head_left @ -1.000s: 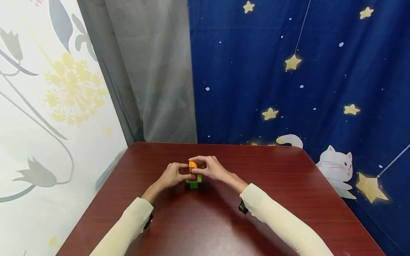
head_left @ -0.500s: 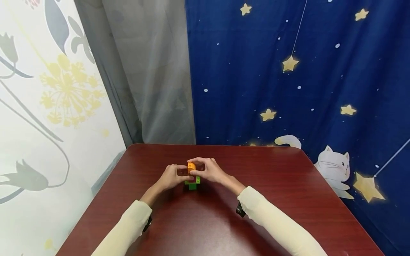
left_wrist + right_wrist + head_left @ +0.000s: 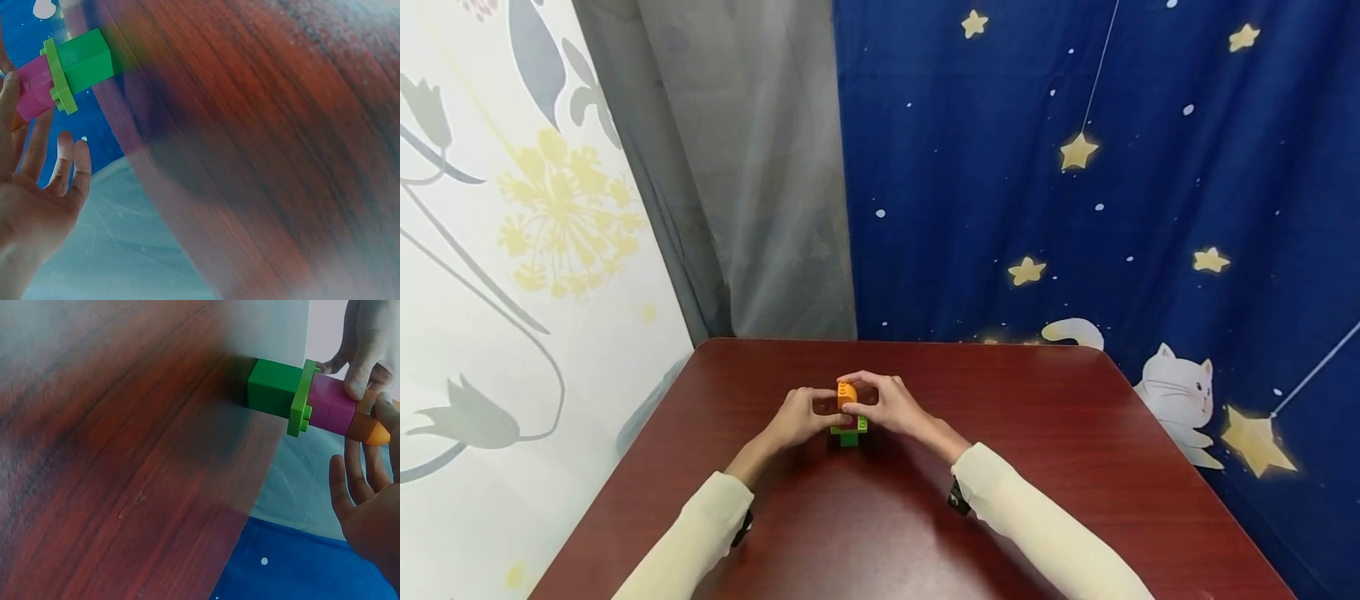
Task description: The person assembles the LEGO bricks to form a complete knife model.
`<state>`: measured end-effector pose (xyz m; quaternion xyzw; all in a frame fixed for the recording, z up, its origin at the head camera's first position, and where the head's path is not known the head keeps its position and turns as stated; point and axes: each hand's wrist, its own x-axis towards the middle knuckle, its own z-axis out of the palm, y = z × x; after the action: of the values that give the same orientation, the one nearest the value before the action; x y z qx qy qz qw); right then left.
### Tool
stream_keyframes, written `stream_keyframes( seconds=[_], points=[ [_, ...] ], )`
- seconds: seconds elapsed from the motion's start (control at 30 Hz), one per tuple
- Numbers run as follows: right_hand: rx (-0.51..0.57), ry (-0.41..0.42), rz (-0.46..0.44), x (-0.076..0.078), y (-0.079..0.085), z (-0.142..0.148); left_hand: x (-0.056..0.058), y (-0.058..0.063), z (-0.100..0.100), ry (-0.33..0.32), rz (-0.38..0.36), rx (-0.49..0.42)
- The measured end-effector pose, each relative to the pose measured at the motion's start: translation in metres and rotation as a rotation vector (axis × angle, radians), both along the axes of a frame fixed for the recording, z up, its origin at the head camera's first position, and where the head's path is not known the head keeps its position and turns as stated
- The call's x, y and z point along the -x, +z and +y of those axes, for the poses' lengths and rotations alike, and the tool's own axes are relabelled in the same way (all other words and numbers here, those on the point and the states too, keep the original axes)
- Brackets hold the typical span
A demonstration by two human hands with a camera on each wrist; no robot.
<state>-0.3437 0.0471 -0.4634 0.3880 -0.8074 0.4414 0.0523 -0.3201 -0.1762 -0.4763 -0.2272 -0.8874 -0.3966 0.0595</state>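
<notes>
A small stack of toy building bricks stands upright on the table. At its foot is a green brick (image 3: 274,387), with a light green studded plate (image 3: 301,400) over it. Above the plate come two pink bricks (image 3: 330,403), topped by an orange brick with a curved side (image 3: 847,394). My left hand (image 3: 797,417) pinches the stack at the pink bricks, its thumb on their near side. From the right, my right hand (image 3: 891,402) grips the orange brick between thumb and fingers. The fingers partly cover the pink and orange bricks.
The dark red wooden table (image 3: 850,517) ends at a rounded far edge. Behind it hang a grey curtain (image 3: 775,183) and a blue curtain (image 3: 955,183) with stars. A patterned white panel (image 3: 550,350) stands along the left side.
Both hands keep their hold on the stack, with barely any movement. The whole head view has shifted slightly.
</notes>
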Motion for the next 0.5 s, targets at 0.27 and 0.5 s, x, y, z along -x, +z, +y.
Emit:
stream_keyframes(
  seconds=[0.27, 0.5],
  points=[
    [0.076, 0.04, -0.058, -0.003, -0.007, -0.005, -0.003, -0.007, -0.002, 0.042, 0.023, 0.001],
    [0.031, 0.032, 0.014, -0.004, -0.009, -0.004, -0.005, -0.013, 0.0, 0.047, 0.052, 0.024]
  ],
)
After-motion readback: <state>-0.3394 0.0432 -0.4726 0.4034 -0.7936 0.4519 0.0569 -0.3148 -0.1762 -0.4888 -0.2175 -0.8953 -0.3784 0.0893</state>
